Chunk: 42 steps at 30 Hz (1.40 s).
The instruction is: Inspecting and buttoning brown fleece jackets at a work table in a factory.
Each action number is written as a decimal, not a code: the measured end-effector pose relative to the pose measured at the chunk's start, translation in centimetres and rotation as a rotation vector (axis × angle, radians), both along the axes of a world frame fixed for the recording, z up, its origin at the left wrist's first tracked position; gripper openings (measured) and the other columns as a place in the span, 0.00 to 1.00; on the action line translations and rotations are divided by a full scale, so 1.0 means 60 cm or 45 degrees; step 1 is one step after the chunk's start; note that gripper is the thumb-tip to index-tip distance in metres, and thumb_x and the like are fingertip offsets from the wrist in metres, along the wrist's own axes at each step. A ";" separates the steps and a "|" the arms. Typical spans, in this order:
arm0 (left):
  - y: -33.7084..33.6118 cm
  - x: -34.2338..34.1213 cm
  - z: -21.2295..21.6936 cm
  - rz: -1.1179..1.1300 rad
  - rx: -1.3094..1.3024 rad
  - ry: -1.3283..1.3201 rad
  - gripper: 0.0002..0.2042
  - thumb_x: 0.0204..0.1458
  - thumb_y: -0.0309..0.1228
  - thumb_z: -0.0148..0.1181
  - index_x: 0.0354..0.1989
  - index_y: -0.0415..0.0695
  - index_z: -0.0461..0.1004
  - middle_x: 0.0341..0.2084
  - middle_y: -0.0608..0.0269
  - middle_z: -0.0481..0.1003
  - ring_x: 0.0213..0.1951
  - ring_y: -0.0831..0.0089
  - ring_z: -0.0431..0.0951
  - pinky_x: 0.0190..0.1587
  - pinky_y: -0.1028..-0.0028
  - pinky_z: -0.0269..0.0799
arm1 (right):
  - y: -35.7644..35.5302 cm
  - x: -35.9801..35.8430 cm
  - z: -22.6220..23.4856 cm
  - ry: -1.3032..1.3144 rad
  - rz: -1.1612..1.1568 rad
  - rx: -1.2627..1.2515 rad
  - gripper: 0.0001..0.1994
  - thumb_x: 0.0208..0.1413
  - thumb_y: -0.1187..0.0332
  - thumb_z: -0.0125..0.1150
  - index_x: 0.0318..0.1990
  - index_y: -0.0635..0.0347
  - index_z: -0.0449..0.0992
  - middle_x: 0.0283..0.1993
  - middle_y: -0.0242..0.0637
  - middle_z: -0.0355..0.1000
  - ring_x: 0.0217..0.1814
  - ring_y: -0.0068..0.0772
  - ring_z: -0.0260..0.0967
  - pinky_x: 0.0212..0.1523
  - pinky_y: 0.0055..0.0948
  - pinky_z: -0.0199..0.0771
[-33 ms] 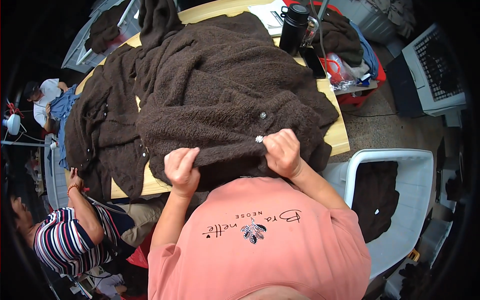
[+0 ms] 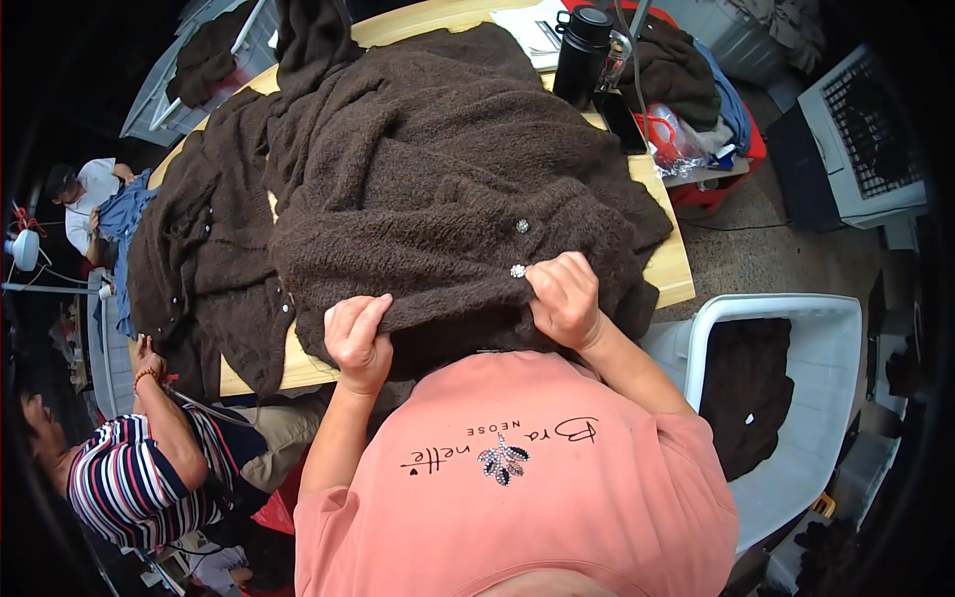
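Dark brown knit garment [image 2: 398, 239], near edge held in both hands

Change: slight. Against the picture just before, we find the right hand [image 2: 565, 301] a touch farther from the body, and the sparkling button [image 2: 517, 271] beside it has moved the same way, now showing a rounder face. The left hand [image 2: 358, 343] has hardly shifted. We take this as a small adjustment within one continuing hold (no release, no new grip), so the work seems to stand at the same step.

Fingers: left, curled and pressed together, pinching one end of the edge; right, likewise curled, pinching the other end next to the button. Some fingertips are hidden, and we cannot tell whether the right ones touch that button.

Location: on the pale wooden table [image 2: 676, 274], in front of the wearer, the held edge close to the chest.

Appearance: fuzzy, nubby knit with soft folds across the body. Between the hands the edge forms a thick band, drawn fairly straight, slanting away from the wearer toward the right; below it, a dark hollow. A second button [image 2: 522, 227] sits farther up. Left of it, another brown garment [image 2: 189, 259] with small pale buttons; where the two meet, we cannot trace every boundary.
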<state>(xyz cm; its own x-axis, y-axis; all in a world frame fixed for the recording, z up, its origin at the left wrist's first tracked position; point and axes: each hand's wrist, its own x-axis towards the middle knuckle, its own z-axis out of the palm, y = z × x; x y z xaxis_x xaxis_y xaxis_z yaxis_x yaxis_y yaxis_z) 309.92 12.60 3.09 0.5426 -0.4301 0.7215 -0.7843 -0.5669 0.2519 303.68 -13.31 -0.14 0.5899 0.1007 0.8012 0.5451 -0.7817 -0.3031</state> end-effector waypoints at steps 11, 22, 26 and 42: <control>-0.018 -0.031 0.065 -0.572 -0.156 0.361 0.22 0.21 0.15 0.53 0.33 0.37 0.76 0.09 0.64 0.61 0.10 0.71 0.62 0.15 0.73 0.58 | -0.009 0.072 0.079 0.871 -0.150 0.273 0.21 0.37 0.64 0.68 0.39 0.65 0.72 0.37 0.44 0.69 0.27 0.34 0.68 0.29 0.32 0.68; -0.033 0.014 0.066 -0.326 -0.181 0.343 0.17 0.27 0.13 0.52 0.30 0.38 0.75 0.23 0.56 0.73 0.24 0.62 0.75 0.26 0.72 0.71 | -0.165 0.179 0.117 -0.149 -0.476 1.026 0.03 0.53 0.77 0.55 0.34 0.66 0.74 0.28 0.28 0.71 0.26 0.15 0.64 0.27 0.16 0.65; -0.084 0.033 0.010 -0.399 -0.129 0.587 0.12 0.36 0.17 0.60 0.33 0.40 0.75 0.22 0.57 0.73 0.24 0.63 0.75 0.25 0.71 0.70 | -0.227 0.183 -0.048 0.354 -0.521 0.913 0.03 0.51 0.76 0.57 0.33 0.66 0.74 0.27 0.27 0.70 0.28 0.16 0.65 0.29 0.17 0.67; -0.108 0.032 0.037 -0.381 -0.073 0.624 0.07 0.35 0.18 0.60 0.25 0.41 0.74 0.20 0.59 0.72 0.22 0.62 0.73 0.24 0.70 0.69 | 0.032 0.036 0.073 0.290 0.213 0.196 0.09 0.36 0.80 0.62 0.29 0.63 0.73 0.31 0.37 0.71 0.35 0.39 0.68 0.36 0.31 0.64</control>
